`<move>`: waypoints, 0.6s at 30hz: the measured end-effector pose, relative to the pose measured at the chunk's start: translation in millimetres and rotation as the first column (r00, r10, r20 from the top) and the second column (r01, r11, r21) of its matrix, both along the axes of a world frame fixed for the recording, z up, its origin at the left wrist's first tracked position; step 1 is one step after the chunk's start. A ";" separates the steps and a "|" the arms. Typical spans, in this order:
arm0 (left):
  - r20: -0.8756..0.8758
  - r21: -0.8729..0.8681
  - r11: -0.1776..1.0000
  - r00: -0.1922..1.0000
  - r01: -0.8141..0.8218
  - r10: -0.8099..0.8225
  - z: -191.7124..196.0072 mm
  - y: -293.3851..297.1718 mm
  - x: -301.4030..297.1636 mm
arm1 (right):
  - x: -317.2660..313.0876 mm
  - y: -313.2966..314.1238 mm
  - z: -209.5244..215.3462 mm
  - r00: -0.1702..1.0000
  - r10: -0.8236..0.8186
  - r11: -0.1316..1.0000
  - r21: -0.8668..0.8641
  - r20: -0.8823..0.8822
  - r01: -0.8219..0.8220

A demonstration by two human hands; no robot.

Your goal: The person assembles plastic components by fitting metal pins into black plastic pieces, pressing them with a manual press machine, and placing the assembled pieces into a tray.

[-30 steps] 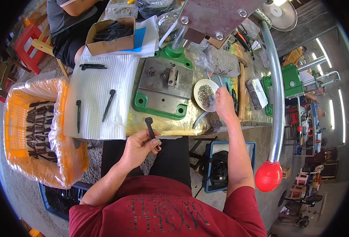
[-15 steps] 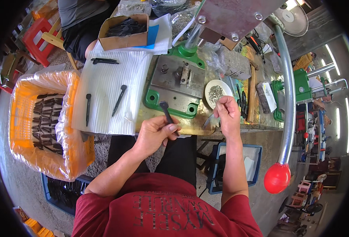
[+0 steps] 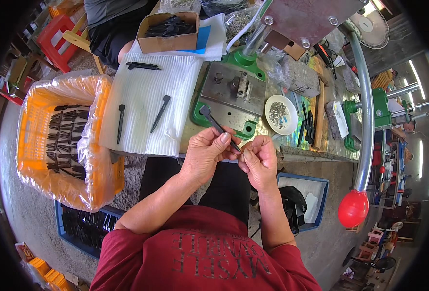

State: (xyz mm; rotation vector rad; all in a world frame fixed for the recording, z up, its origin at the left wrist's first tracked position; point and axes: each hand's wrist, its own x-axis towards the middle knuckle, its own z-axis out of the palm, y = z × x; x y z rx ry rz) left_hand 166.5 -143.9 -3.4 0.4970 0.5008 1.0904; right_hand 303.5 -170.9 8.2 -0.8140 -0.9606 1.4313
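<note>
— Where's the black part [image 3: 216, 122]?
— Gripped by the left hand [image 3: 205, 154], between thumb and fingers, near the green press base [image 3: 243, 124].
— And the right hand [image 3: 259, 164]?
— Fingertips pinched together beside the part's nearer end; on what, I can't tell

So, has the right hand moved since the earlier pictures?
Yes: judged against the white bowl, the right hand has moved leftward and down the picture, from the bowl's right edge to close beside the left hand.
</note>
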 end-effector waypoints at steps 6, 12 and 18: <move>-0.002 0.016 1.000 1.000 -0.004 0.004 -2.4 -2.6 -1.8 | -2.9 -3.0 -1.8 1.000 0.003 1.000 -0.010 0.003 -0.003; -0.027 0.034 0.999 1.000 -0.010 0.011 -1.5 -4.8 -2.2 | -5.7 -5.0 -0.5 0.998 -0.017 1.000 -0.010 0.062 0.018; -0.137 0.122 0.992 0.990 -0.023 0.040 -4.0 -5.2 -0.1 | -8.1 -5.1 -4.0 0.995 -0.057 0.998 0.013 0.077 0.057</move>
